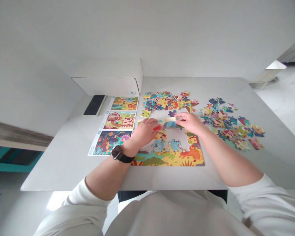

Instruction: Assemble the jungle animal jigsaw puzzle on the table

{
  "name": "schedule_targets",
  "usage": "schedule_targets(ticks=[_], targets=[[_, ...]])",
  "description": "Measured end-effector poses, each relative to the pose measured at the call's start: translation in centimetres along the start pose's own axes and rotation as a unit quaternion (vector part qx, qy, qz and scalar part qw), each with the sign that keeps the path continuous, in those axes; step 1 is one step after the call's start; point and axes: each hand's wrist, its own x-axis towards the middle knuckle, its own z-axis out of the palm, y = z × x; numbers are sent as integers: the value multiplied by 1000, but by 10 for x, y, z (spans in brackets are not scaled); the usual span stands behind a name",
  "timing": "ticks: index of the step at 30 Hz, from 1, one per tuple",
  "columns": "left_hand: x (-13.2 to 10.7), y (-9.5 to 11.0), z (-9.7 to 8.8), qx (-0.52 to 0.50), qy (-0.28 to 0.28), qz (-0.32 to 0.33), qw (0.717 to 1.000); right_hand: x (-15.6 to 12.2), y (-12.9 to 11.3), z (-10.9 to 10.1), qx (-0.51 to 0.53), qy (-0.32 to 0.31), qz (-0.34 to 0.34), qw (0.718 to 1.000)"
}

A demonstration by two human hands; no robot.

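A partly built jigsaw puzzle [172, 159] with a yellow savanna scene lies on the white table [64, 164] in front of me. My left hand [145, 131], with a black watch on the wrist, rests its fingers on the puzzle's upper left part. My right hand [189, 122] pinches a small group of joined pieces [170, 123] at the puzzle's top edge. Both hands meet over that group. A white gap [179, 136] shows in the puzzle's middle.
Loose pieces lie in two heaps, one behind the puzzle [166, 101] and one to the right [229, 124]. Three picture cards [115, 126] lie at the left. A white box [108, 77] and a black phone [94, 105] sit at the back left.
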Motion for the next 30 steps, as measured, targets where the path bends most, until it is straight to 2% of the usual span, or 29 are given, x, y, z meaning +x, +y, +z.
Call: schedule_targets(ticks=[6, 11, 19, 22, 25, 30], targets=[[-1, 2, -2, 0, -5, -8, 1000, -7, -12, 4, -93, 39, -31, 994], [-1, 6, 2, 8, 21, 4, 1000, -9, -15, 6, -147, 46, -45, 987], [3, 10, 13, -3, 2, 32, 999, -15, 7, -17, -137, 118, -87, 980], [2, 9, 14, -2, -1, 33, 999, -20, 15, -22, -153, 98, -162, 970], [1, 7, 14, 4, -2, 32, 999, -22, 19, -19, -184, 65, -228, 954], [0, 5, 14, 4, 0, 35, 999, -19, 21, -10, -210, 35, -249, 945]])
